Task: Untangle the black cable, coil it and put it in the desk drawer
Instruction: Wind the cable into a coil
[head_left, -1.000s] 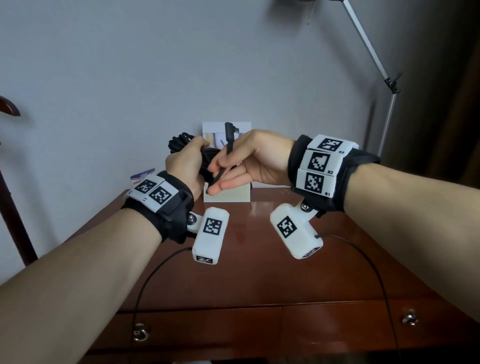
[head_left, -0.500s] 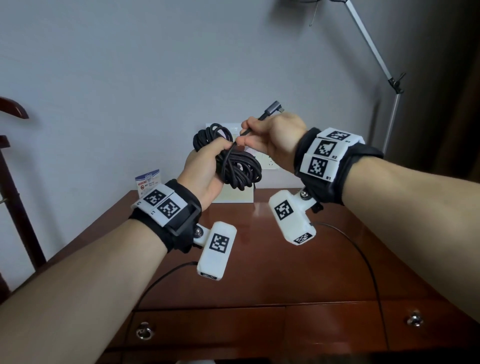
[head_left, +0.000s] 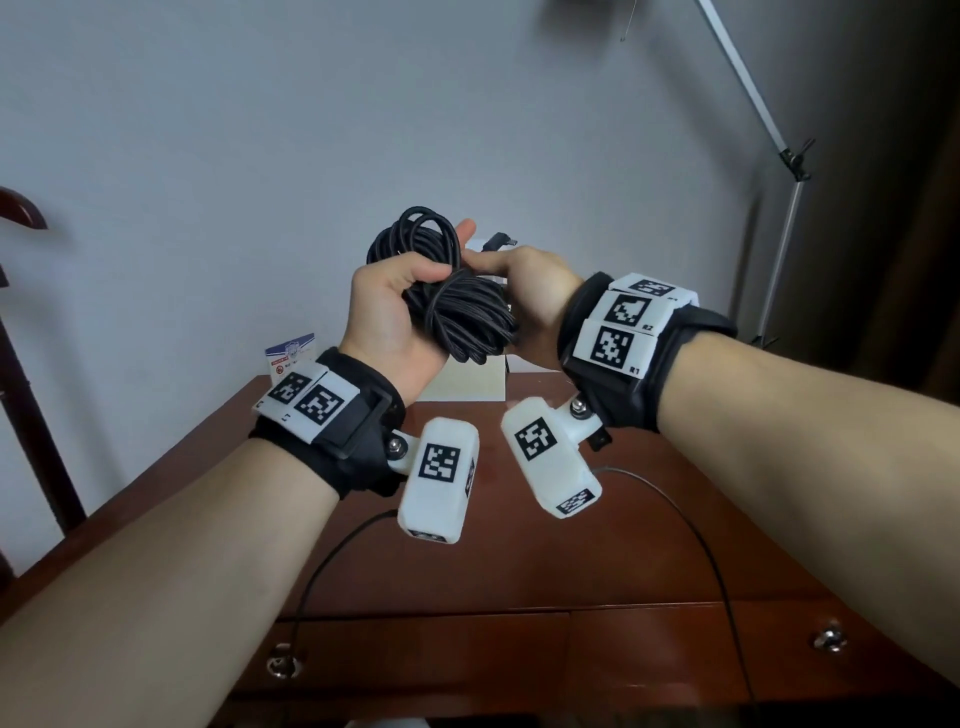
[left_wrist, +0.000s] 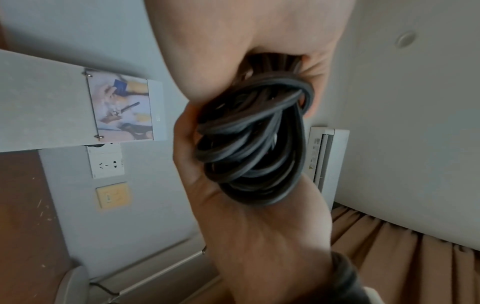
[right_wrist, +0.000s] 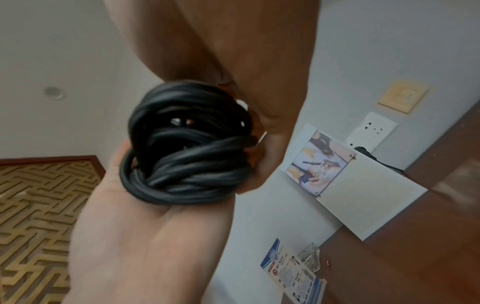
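Note:
The black cable (head_left: 457, 312) is wound into a thick coil, held up above the desk. My left hand (head_left: 415, 280) grips the coil round its middle, palm turned toward me, thumb curled over the strands. My right hand (head_left: 501, 267) is behind and right of the coil and pinches the cable's free end, whose angled plug (head_left: 501, 240) sticks out above its fingers. In the left wrist view the coil (left_wrist: 254, 144) fills the left hand (left_wrist: 233, 205). In the right wrist view the coil (right_wrist: 187, 148) lies against the right hand (right_wrist: 155, 226). The desk drawers (head_left: 426, 660) below are closed.
On the brown desk (head_left: 597, 561), a standing photo calendar (head_left: 467, 387) and a small blue-white card (head_left: 291, 356) are at the back by the wall. Thin wires (head_left: 696, 540) from the wrist cameras trail over the front edge. A lamp pole (head_left: 789, 218) stands right; a chair (head_left: 21, 364) stands left.
My right hand carried the cable's free end from in front of the coil, over the top, to behind it. My left hand turned its palm toward me with the coil.

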